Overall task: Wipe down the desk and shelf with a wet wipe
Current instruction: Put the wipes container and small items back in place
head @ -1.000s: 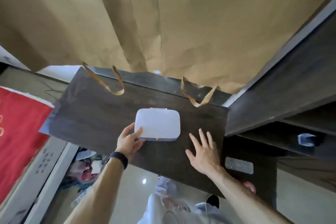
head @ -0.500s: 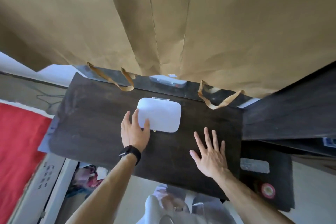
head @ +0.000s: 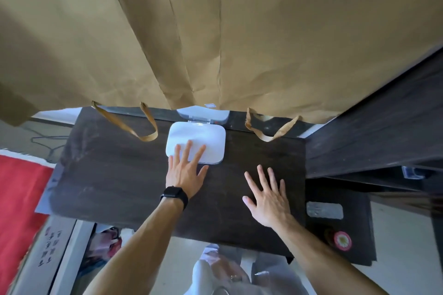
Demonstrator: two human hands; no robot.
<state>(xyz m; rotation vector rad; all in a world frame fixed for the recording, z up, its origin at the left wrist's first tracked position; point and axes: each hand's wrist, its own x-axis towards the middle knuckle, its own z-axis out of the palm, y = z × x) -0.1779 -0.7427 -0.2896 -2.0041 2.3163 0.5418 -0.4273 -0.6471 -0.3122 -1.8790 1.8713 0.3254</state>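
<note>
wipe box point(head: 199, 137) on desk point(head: 115, 175) at rear, shelf point(head: 374, 132) right of desk, paper bag point(head: 215, 31) behind

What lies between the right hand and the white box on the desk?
Only bare dark desk top; the head view shows nothing else between the right hand and the white box.

White wipe box point(head: 199, 136), dark woodgrain desk point(head: 115, 175), tan curtain point(head: 287, 31) (creased), red cloth point(head: 16, 187)

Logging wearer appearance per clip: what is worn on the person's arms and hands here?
No sleeves or gloves show on either arm. The left hand has a black watch with a black band at its wrist. The right hand and its wrist carry nothing visible.
</note>
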